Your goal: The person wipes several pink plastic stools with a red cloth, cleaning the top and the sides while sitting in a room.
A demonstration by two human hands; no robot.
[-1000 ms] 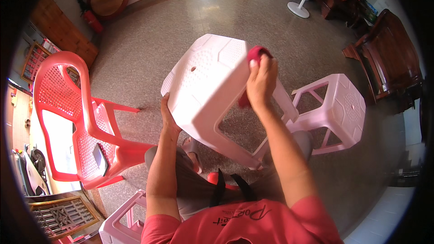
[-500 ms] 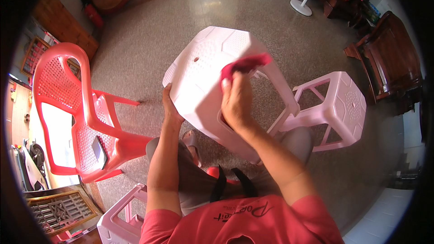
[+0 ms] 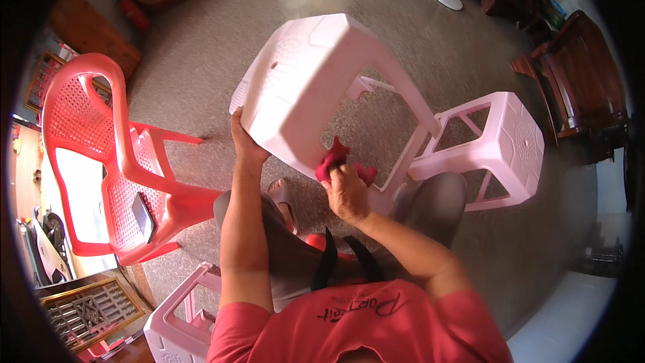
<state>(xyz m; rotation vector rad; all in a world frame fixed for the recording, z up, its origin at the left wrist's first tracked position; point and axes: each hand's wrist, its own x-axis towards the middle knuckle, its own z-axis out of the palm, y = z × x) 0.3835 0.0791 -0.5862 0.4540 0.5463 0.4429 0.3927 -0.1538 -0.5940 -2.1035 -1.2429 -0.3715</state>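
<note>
A pale pink plastic stool (image 3: 295, 87) is tilted on its side before my knees, its seat facing up and to the left. My left hand (image 3: 248, 140) grips the near left edge of the seat; part of its fingers is hidden behind the rim. In my right hand (image 3: 348, 195) a dark red cloth (image 3: 334, 161) is bunched up, pressed against the stool's near leg just below the seat corner. Through the open side of the stool the floor shows.
Another pink stool (image 3: 514, 151) lies on its side at the right, close to the held one. A red plastic armchair (image 3: 124, 181) with a dark flat device (image 3: 143, 217) on its seat stands left. A third stool (image 3: 164, 329) is at lower left. A wooden chair (image 3: 584, 84) stands far right.
My right hand and the cloth have moved down and toward me, from the seat's edge to the near leg. The stool has tipped, showing more of its open side.
</note>
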